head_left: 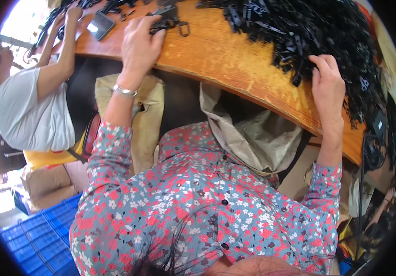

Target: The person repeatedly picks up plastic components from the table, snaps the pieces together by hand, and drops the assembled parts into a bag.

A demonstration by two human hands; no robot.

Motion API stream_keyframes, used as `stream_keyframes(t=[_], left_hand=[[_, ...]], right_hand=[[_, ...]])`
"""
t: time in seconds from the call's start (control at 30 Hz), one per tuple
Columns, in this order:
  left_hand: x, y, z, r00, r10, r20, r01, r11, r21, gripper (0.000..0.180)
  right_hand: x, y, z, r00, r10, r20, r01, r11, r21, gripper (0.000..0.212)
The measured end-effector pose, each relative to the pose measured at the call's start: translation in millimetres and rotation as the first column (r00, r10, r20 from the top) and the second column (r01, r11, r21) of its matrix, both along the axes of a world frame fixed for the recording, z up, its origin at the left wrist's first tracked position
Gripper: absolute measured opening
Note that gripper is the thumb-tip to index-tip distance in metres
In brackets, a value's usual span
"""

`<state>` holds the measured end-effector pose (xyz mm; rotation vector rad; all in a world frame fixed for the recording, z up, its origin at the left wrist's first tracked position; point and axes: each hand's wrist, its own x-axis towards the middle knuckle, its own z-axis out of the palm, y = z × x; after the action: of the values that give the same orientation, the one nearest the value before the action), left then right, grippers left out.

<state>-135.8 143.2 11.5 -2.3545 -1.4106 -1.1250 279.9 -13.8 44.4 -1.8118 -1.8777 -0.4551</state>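
At the upper left of the wooden table, my left hand (140, 46) is closed, thumb and index finger around a black plastic piece (157, 28). A black part with an open rectangular loop (184, 29) lies just to its right, and more black parts are beside it. On the right, my right hand (328, 87) has its fingers curled together at the near edge of a large heap of small black plastic parts (294, 39). What its fingertips pinch, if anything, cannot be made out against the heap.
The wooden table (207, 55) curves across in front of me. A pale woven sack (257, 142) hangs open below its edge. A phone (100, 25) lies at the far left, near another person (34, 101) working there. A blue plastic crate (41, 234) stands at lower left.
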Motion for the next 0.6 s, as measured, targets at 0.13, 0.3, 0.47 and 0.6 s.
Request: stream_keyframes(t=[0.13,0.3,0.47,0.6], left_hand=[[0.3,2.6,-4.5,0.996,0.007,0.093,0.0,0.997,-0.075,0.026],[17.1,-8.9,-5.8,0.959,-0.149,0.241,0.178,0.979,-0.103,0.021],[46.4,-29.0,1.7,0.913,-0.256,0.318,0.311,0.94,-0.138,0.027],[64.2,-36.3,5.6,0.865,-0.352,0.357,0.425,0.892,-0.151,0.03]], right_hand=[[-2.3,5.0,-0.6,1.0,0.018,0.0,-0.018,1.0,-0.016,0.019],[-6.9,-0.5,2.2,0.995,0.081,-0.061,-0.083,0.996,-0.039,0.016],[-8.8,-1.7,0.8,0.985,0.136,-0.104,-0.132,0.99,0.049,0.014],[-8.3,-4.9,2.8,0.974,0.134,-0.183,-0.117,0.988,0.098,0.012]])
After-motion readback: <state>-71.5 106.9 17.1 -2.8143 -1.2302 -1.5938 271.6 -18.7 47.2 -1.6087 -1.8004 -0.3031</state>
